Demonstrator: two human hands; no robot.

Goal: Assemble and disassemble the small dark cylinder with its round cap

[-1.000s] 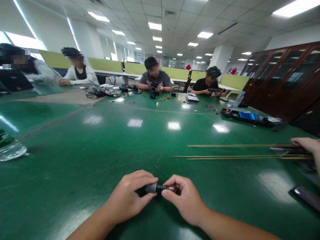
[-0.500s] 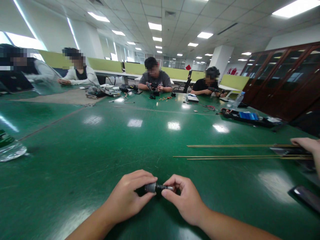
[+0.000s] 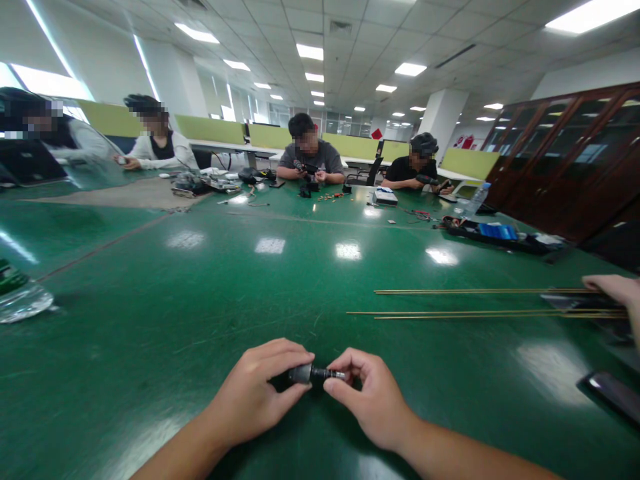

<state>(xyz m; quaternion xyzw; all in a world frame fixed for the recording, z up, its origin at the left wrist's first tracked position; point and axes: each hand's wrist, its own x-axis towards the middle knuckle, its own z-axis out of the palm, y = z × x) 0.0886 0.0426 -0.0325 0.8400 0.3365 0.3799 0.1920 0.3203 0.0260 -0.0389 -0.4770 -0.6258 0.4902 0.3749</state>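
Between my two hands, just above or on the green table (image 3: 210, 280), lies a small dark cylindrical part (image 3: 301, 374) with a thinner ringed shaft and a shiny metal tip. Its thick end is pinched by the thumb and fingers of my left hand (image 3: 255, 387). My right hand (image 3: 375, 397) has thumb and fingertips closed on the thin shaft at the other end. The part lies nearly level, pointing left to right. I cannot make out its exact kind.
Long thin brass-coloured rods (image 3: 450, 313) lie to the right, beside another person's hand (image 3: 615, 290). A dark glossy object (image 3: 613, 397) rests near the right edge. A clear bottle (image 3: 25, 300) is at the left. A black tray (image 3: 465, 230) holds blue items. Several people work across the table.
My hands and the dark part hold almost the same position. Across the table, the middle person's hands and the tool in them have shifted slightly.
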